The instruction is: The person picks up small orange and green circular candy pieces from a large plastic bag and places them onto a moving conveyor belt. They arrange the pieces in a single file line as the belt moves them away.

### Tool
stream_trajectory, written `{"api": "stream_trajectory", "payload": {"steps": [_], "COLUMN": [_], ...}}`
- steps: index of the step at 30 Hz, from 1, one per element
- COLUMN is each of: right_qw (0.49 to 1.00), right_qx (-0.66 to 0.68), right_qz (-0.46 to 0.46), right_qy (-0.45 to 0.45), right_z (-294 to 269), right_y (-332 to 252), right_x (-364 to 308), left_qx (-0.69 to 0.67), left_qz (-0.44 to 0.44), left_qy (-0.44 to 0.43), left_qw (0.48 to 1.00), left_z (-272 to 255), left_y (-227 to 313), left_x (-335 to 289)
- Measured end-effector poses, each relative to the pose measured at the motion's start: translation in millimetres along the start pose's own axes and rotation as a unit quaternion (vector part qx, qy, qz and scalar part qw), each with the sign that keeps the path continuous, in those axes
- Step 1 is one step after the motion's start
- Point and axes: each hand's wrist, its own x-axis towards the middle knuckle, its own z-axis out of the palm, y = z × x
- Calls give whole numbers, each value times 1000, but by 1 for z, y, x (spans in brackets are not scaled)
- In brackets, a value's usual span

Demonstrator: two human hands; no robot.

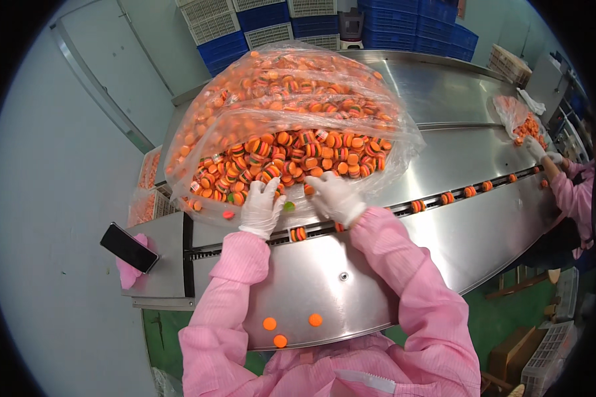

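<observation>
A large clear plastic bag (202, 135) lies on the steel table, its mouth toward me. It is full of small, round, striped burger-shaped pieces (311, 151) with orange ends and red, yellow and green layers. White gloves cover both hands. My left hand (261, 208) is at the front edge of the pile, fingers spread against the pieces. To its right, my right hand (339, 198) reaches leftward with fingers stretched out, an orange piece (308, 189) by its fingertips. Between the hands lies a green disc (289, 206); a red-pink one (228, 214) is left of them.
A narrow conveyor track (208, 252) crosses the table, carrying spaced pieces such as this one (418, 206). Loose orange discs (280, 341) lie near my body. A phone (129, 247) rests on pink cloth at left. At far right, a co-worker's gloved hand (535, 149) is beside another bag.
</observation>
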Motion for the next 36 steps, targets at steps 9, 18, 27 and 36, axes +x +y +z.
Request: {"api": "stream_trajectory", "payload": {"steps": [9, 18, 27, 36], "right_qw": [997, 963, 992, 957], "right_qx": [39, 258, -14, -168], "right_qz": [3, -40, -112, -225], "right_qy": [68, -72, -55, 72], "right_z": [59, 47, 23, 38], "right_y": [14, 13, 29, 12], "right_x": [19, -50, -50, 18], "left_qx": [-218, -71, -53, 149], "left_qz": [-90, -44, -23, -120], "left_qy": [-18, -284, -115, -228], "left_qw": [972, 955, 992, 955], "left_z": [30, -18, -14, 35], "left_y": [-26, -16, 4, 8], "left_x": [5, -45, -18, 31]}}
